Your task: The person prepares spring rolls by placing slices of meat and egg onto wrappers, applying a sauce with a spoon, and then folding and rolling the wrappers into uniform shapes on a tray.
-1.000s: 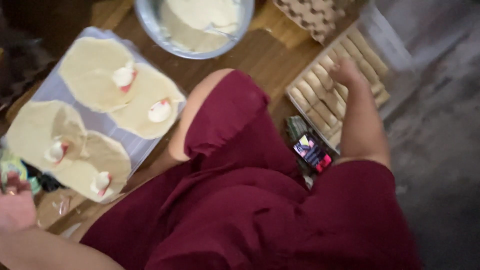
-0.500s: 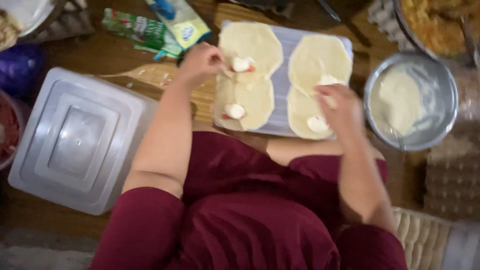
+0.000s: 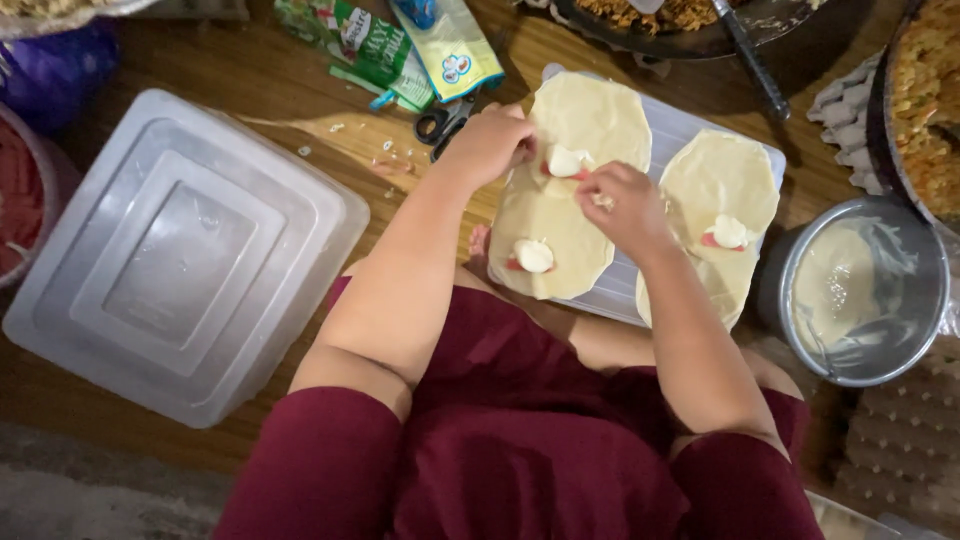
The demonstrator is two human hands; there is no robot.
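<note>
Left hand (image 3: pixel 490 143) pinches the top wrapper (image 3: pixel 590 125) by its white filling (image 3: pixel 566 161); right hand (image 3: pixel 622 205), fingers together, seemingly holds a crumb.

both arms reach forward, left hand (image 3: pixel 490 145) and right hand (image 3: pixel 618 205) curled, fingertips pinching.

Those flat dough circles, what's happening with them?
A person in a dark red shirt sits at a wooden table. Both hands meet on the upper dough round: the left hand and right hand are at a white lump with a bit of red. Two other rounds already carry the same filling. They lie on a pale board. A metal bowl of pale paste stands beside it.
</note>
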